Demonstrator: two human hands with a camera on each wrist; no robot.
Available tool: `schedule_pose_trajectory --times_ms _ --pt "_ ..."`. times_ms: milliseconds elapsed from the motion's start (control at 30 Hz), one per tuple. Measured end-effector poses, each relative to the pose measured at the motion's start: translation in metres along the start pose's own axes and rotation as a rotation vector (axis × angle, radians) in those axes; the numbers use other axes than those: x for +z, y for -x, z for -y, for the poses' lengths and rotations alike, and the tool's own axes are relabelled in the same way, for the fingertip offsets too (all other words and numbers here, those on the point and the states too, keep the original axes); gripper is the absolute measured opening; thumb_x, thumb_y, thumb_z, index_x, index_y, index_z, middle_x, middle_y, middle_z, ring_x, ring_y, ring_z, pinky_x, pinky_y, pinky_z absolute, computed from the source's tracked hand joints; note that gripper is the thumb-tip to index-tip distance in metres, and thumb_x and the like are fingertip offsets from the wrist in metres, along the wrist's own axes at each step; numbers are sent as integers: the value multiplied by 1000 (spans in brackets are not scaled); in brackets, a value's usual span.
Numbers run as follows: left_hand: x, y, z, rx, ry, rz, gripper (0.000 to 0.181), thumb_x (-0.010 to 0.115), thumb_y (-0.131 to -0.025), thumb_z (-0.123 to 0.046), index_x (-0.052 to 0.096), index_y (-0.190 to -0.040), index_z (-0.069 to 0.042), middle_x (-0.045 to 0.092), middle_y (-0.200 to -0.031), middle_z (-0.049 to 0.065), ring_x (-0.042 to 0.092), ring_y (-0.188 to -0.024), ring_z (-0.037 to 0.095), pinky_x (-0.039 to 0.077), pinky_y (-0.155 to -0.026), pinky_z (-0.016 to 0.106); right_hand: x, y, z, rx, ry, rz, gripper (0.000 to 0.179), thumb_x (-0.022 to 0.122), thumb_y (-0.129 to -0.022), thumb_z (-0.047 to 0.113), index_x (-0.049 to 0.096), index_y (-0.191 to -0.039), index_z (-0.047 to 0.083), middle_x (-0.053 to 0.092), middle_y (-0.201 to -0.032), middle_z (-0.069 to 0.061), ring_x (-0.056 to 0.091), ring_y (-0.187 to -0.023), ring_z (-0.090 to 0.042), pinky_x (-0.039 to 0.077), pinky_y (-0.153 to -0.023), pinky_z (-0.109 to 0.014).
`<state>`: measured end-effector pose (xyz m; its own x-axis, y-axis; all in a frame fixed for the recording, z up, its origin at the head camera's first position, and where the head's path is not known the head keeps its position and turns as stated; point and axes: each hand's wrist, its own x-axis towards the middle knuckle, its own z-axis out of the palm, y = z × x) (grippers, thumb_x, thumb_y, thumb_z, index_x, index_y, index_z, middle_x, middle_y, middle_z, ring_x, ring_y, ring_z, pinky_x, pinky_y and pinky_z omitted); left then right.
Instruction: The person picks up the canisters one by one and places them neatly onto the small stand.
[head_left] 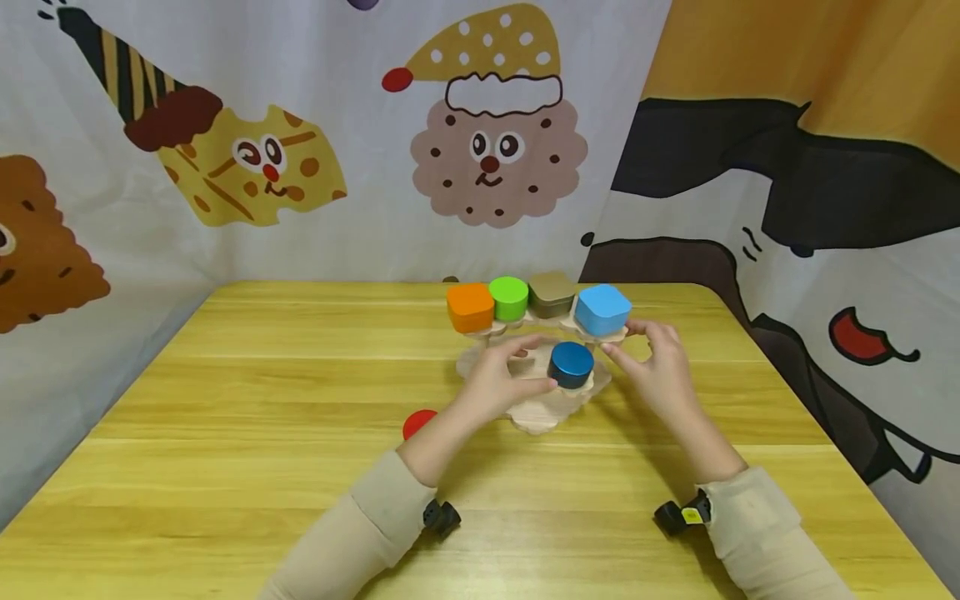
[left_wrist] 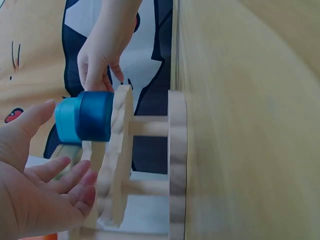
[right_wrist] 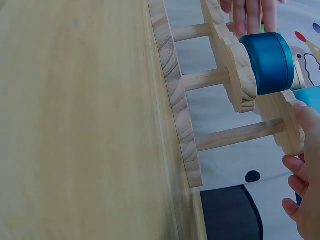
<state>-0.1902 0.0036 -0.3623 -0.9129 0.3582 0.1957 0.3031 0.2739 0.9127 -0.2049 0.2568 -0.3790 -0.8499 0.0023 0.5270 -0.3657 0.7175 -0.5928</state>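
Note:
A tiered wooden stand with scalloped shelves on dowel legs stands on the table. On its lower front shelf sits a dark blue round block. My left hand is beside this block, thumb right at its side and fingers spread apart. With thumb and fingers, my right hand pinches the edge of the upper shelf at the right end. Just above that grip lies a light blue block. Along the upper shelf are also an orange block, a green round block and an olive-brown block.
A red round piece lies on the wooden table, partly hidden by the left forearm. Behind the table hangs a printed cloth with cartoon figures. Small black cameras are strapped to both wrists.

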Motion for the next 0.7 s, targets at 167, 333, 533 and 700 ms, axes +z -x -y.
schedule_pose_trajectory --times_ms 167,333,533,700 --pt "-13 12 1 63 -3 39 63 80 -79 -14 53 -135 -4 56 -129 14 54 -115 29 43 -96 42 1 0 -1 3 -3 1 45 76 -84 21 59 -115 -7 59 -108 -21 45 -110 -37 36 -88 -56" --pt "-28 25 2 97 -80 74 62 81 -78 -18 56 -133 -6 59 -126 9 53 -114 24 42 -95 44 0 -1 0 10 0 6 46 75 -85 22 59 -115 -7 58 -108 -21 44 -110 -37 36 -88 -56" --pt "-48 42 8 113 -105 126 66 81 -78 -21 54 -135 -4 59 -128 4 51 -117 20 38 -98 50 0 -1 -1 9 -2 8 46 75 -85 23 59 -115 -7 58 -108 -20 44 -109 -36 36 -88 -55" --pt "-66 56 16 121 -130 177 64 80 -80 -23 53 -135 -4 57 -132 6 51 -118 25 37 -96 52 0 -1 -1 3 -5 2 45 76 -84 22 59 -115 -7 59 -108 -21 45 -109 -36 36 -87 -55"
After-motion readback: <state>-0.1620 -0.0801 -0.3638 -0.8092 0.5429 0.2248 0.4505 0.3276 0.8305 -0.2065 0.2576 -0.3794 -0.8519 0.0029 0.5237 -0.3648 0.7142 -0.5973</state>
